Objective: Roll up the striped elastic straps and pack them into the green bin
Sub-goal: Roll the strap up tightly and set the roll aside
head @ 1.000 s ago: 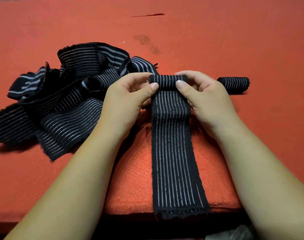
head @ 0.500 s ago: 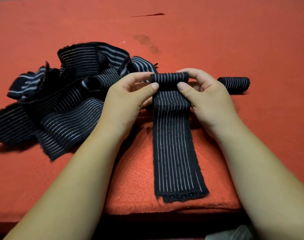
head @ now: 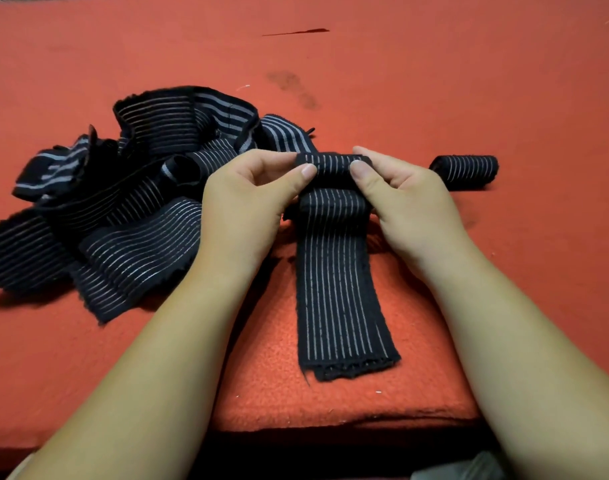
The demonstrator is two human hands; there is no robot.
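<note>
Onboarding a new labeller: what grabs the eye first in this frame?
Dead centre, the left hand and right hand pinch a half-rolled striped strap, its loose tail running toward the camera. A tangled heap of unrolled straps lies to their left; one finished roll sits to the right, on the red cloth.

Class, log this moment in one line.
strap: part-rolled | left hand: pinches strap | right hand: pinches strap | finished roll: right | loose pile: left
</note>
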